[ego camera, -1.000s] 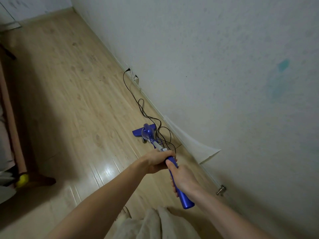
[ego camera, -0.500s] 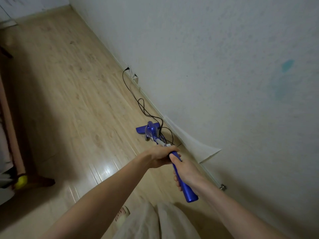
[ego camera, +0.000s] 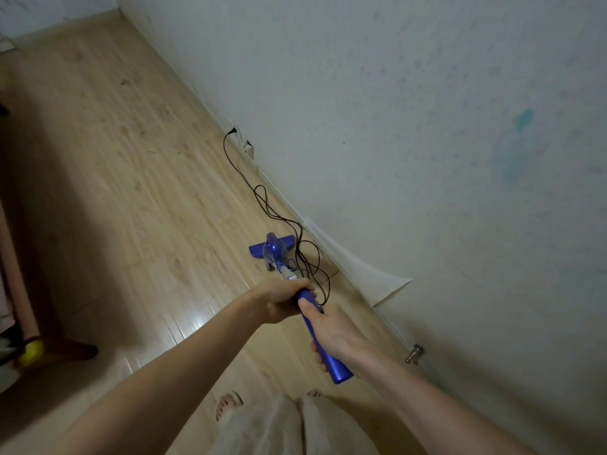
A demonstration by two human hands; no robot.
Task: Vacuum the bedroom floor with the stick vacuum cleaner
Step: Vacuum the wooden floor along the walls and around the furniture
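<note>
Stick vacuum cleaner (ego camera: 279,254) stands on the wooden floor (ego camera: 131,192) beside the pale wall (ego camera: 394,126), its blue head flat on the boards and its body sloping back toward the person. The blue handle runs from under both hands down to its free end near the person's legs, so the head lies ahead of the grip, farther along the wall.

At the far left a dark wooden furniture leg (ego camera: 65,351) stands in shadow, with something yellow (ego camera: 31,351) just beside it. Toward the middle, the left hand (ego camera: 282,298) grips the handle high up, where the blue meets a grey collar, fingers curled over the top. Just behind it the right hand (ego camera: 335,333) clasps the lower handle, thumb laid along the blue tube and fingers wrapped beneath. The two hands nearly touch.

A black cord (ego camera: 262,198) runs from a wall socket (ego camera: 248,147) along the skirting, loops on the floor beside the vacuum and reaches the handle near the left hand. Right of the vacuum a flap of wall covering (ego camera: 371,277) peels outward. Farther right a metal door stop (ego camera: 414,353) sits at the wall's foot.
</note>
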